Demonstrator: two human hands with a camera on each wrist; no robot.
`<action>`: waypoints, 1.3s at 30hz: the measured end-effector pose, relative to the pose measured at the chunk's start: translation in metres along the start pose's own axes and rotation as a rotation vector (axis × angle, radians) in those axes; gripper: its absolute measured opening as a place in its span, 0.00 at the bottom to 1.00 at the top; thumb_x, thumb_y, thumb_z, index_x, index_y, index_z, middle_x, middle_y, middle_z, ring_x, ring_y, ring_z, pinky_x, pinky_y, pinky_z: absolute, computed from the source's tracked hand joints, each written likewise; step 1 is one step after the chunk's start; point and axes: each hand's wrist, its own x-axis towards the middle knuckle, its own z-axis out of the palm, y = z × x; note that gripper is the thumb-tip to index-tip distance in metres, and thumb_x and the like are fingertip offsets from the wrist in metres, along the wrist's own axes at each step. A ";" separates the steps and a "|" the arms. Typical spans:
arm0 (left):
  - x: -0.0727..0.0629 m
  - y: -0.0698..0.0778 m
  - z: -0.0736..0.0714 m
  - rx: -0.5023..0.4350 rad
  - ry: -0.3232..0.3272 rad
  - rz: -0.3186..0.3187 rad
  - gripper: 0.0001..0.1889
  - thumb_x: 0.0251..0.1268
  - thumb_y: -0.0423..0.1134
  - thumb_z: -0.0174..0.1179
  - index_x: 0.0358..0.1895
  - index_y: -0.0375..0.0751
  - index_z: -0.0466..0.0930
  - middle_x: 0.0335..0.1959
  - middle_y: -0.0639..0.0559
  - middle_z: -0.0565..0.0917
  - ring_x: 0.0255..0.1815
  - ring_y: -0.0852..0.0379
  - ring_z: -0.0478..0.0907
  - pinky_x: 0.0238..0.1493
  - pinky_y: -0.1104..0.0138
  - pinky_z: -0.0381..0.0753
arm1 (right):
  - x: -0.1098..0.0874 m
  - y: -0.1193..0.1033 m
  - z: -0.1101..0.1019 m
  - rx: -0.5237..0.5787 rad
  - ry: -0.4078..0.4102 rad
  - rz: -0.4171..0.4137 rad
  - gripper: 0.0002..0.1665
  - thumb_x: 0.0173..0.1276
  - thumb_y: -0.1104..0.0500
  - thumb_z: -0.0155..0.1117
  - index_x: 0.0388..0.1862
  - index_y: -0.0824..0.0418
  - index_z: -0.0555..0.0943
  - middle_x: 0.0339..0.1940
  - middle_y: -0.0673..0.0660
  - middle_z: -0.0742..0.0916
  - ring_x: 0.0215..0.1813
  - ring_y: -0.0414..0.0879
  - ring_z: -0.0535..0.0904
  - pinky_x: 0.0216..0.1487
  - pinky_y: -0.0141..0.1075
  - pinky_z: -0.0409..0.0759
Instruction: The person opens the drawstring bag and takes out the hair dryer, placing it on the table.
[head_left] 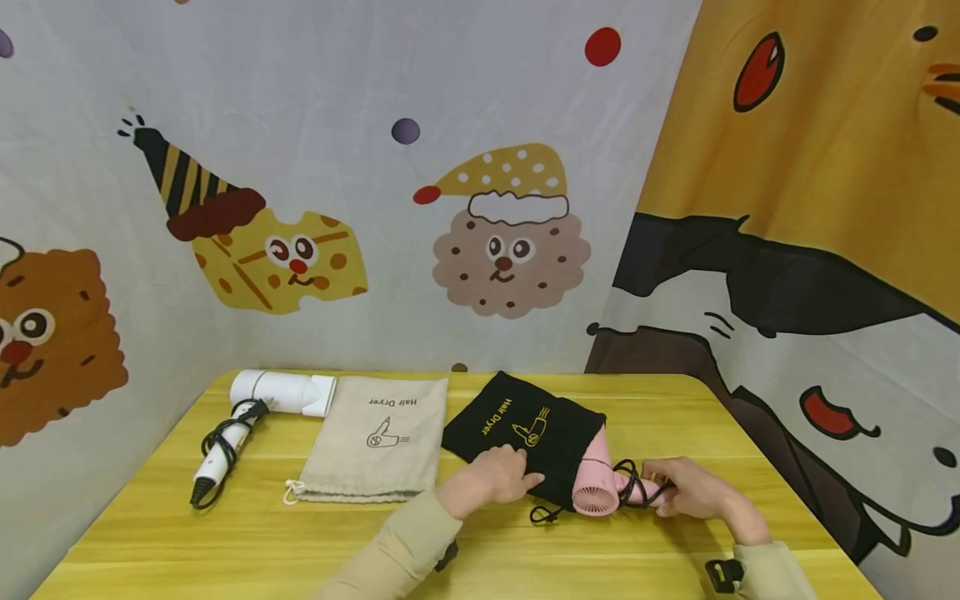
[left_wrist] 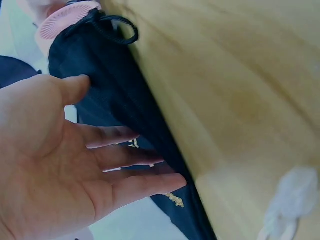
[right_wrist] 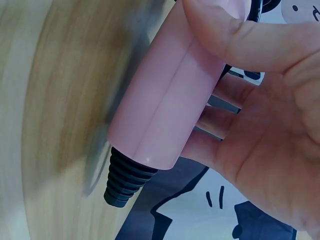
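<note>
A pink hair dryer (head_left: 596,492) lies partly inside a black drawstring bag (head_left: 558,458) printed "Hair Dryer" in gold; its barrel front is hidden by the cloth. My right hand (head_left: 693,490) holds the dryer's handle (right_wrist: 165,95), thumb on one side and fingers on the other, above the black cord sleeve (right_wrist: 130,177). Black cord (head_left: 636,485) is wound around that handle. Over the bag's near side lies my left hand (head_left: 491,479), its fingers extended and touching the black cloth in the left wrist view, not gripping it.
Left of the black bag, a beige drawstring bag (head_left: 382,450) lies flat on the wooden table (head_left: 247,550). Beside it is a white hair dryer (head_left: 288,392) with a cord-wrapped handle (head_left: 225,446). Cartoon-printed curtains (head_left: 315,100) stand behind and at the sides.
</note>
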 end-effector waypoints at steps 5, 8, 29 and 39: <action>0.000 0.004 0.003 -0.011 0.005 -0.022 0.35 0.66 0.64 0.48 0.64 0.38 0.71 0.59 0.40 0.78 0.59 0.44 0.76 0.56 0.57 0.78 | -0.002 0.001 -0.002 0.008 -0.006 0.001 0.18 0.48 0.62 0.74 0.34 0.53 0.73 0.28 0.43 0.77 0.30 0.30 0.66 0.30 0.26 0.65; 0.001 0.002 0.004 -0.011 0.011 -0.028 0.36 0.64 0.64 0.50 0.65 0.41 0.69 0.59 0.40 0.77 0.61 0.43 0.75 0.56 0.56 0.78 | -0.003 0.002 -0.003 0.029 -0.016 0.007 0.18 0.48 0.62 0.75 0.33 0.53 0.74 0.28 0.43 0.76 0.29 0.29 0.66 0.29 0.26 0.65; 0.014 -0.035 0.003 0.080 -0.039 -0.015 0.33 0.55 0.59 0.64 0.65 0.55 0.70 0.69 0.45 0.69 0.71 0.44 0.64 0.63 0.53 0.73 | -0.024 0.007 -0.018 0.164 -0.047 -0.068 0.24 0.35 0.72 0.69 0.33 0.54 0.75 0.26 0.45 0.74 0.30 0.28 0.66 0.25 0.26 0.66; 0.018 -0.044 -0.002 0.084 -0.038 -0.040 0.34 0.53 0.60 0.65 0.64 0.54 0.72 0.67 0.44 0.71 0.70 0.45 0.65 0.63 0.53 0.73 | -0.029 0.006 -0.022 0.184 -0.071 -0.029 0.23 0.38 0.71 0.70 0.34 0.54 0.75 0.29 0.45 0.76 0.31 0.29 0.66 0.26 0.27 0.67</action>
